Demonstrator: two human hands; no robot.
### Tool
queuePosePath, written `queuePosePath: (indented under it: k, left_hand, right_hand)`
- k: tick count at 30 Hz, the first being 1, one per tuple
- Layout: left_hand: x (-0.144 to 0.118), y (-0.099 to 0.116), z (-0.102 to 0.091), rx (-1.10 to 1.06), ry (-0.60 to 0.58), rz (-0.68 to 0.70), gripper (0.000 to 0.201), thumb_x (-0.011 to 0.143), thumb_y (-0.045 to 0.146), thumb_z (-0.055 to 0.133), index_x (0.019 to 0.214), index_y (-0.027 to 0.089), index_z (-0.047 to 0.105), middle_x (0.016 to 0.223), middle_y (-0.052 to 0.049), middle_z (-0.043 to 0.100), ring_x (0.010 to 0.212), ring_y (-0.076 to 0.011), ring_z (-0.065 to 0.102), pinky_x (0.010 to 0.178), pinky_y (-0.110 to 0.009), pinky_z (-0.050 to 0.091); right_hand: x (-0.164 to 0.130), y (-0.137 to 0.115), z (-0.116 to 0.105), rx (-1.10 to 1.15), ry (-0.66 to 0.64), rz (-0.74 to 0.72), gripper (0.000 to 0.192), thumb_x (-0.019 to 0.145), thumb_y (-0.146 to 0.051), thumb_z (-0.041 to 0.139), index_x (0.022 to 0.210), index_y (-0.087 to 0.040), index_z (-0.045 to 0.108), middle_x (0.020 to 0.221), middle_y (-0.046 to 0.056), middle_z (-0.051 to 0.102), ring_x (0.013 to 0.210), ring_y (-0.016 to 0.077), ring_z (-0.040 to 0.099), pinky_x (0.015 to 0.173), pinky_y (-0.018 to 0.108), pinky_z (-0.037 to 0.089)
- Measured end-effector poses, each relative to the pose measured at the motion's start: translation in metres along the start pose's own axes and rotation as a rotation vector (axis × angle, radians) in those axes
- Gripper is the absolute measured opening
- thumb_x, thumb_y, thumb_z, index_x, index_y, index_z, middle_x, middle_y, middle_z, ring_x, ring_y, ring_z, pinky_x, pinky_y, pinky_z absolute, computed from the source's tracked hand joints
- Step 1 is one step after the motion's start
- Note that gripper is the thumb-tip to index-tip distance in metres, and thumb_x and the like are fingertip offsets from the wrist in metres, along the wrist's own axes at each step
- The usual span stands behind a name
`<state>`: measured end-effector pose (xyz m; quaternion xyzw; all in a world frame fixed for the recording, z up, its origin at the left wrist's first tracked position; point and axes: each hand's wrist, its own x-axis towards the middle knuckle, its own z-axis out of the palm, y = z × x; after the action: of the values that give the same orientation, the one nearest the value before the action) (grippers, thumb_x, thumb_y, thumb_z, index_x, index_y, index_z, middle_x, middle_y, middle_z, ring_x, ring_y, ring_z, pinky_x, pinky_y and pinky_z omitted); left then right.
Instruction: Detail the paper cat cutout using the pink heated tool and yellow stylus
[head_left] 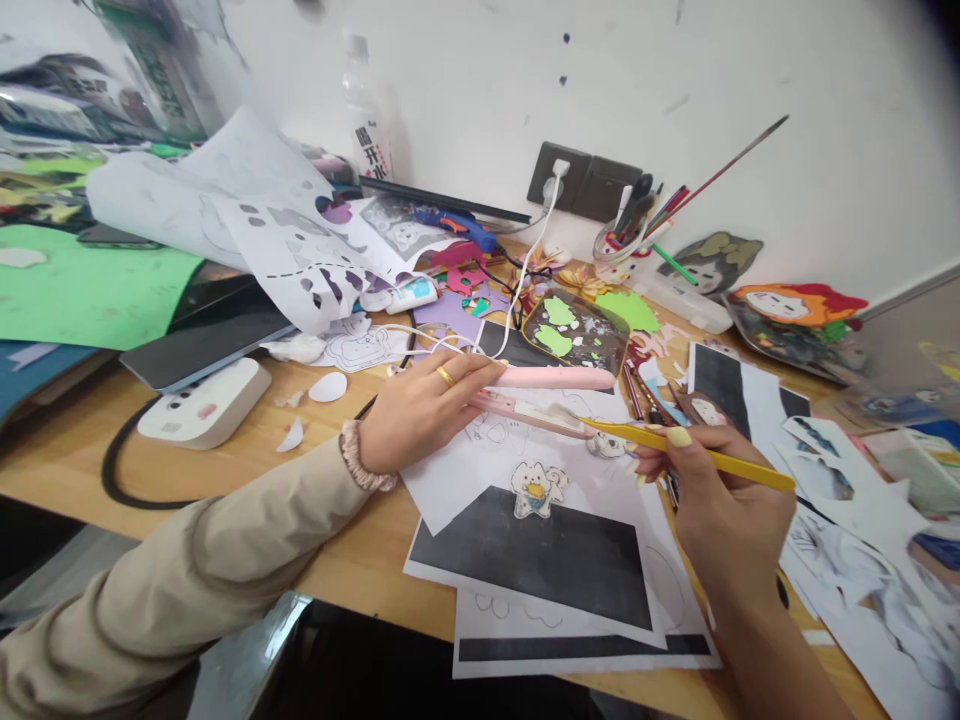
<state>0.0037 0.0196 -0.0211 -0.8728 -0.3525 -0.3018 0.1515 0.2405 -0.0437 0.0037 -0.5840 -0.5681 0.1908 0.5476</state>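
Though hands (570, 430) mid-desk, clutter all round

Green sheet (82, 290) cut off at left edge; bottle (369, 120) label unreadable.

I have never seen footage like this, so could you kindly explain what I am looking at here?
This single picture comes from a camera on a person's head, looking down at their own two bare hands over a cluttered wooden desk. The left hand holds a pink tool with a white cable. The right hand holds a yellow stick whose tip meets that tool. Below lie printed sheets and a small cartoon cutout. A pen cup stands by the wall.
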Motion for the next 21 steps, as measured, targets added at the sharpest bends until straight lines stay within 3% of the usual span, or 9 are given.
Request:
queuePosePath:
  k: [10, 16, 21]
  left_hand:
    - [0.0004, -0.0005, 0.0023, -0.005, -0.018, -0.022, 0.030, 0.077, 0.026, 0.045, 0.105, 0.015, 0.048, 0.099, -0.005, 0.057, 0.088, -0.0158, 0.050, 0.073, -0.027, 0.044]
    - [-0.0002, 0.0016, -0.0013, 0.086, -0.095, -0.111, 0.033, 0.078, 0.035, 0.042, 0.109, 0.024, 0.045, 0.106, -0.003, 0.054, 0.069, -0.0114, 0.055, 0.051, -0.021, 0.039]
    - [0.0007, 0.0019, -0.0045, 0.167, -0.137, -0.064, 0.037, 0.079, 0.041, 0.038, 0.111, 0.023, 0.043, 0.084, -0.001, 0.061, 0.056, -0.0100, 0.054, 0.044, -0.022, 0.031]
  right_hand:
    - [-0.0007, 0.0020, 0.0001, 0.083, 0.002, 0.072, 0.011, 0.073, -0.026, 0.053, 0.067, -0.018, 0.054, 0.055, -0.001, 0.058, 0.048, 0.0103, 0.053, 0.049, 0.025, 0.043]
    - [-0.0002, 0.0022, -0.0011, 0.103, 0.028, 0.080, 0.010, 0.072, -0.027, 0.054, 0.066, -0.019, 0.053, 0.055, -0.002, 0.058, 0.049, 0.0111, 0.054, 0.051, 0.026, 0.043]
    - [0.0021, 0.0027, -0.0020, 0.177, 0.038, 0.137, 0.010, 0.070, -0.028, 0.055, 0.067, -0.018, 0.053, 0.055, -0.002, 0.058, 0.048, 0.0114, 0.054, 0.048, 0.026, 0.044]
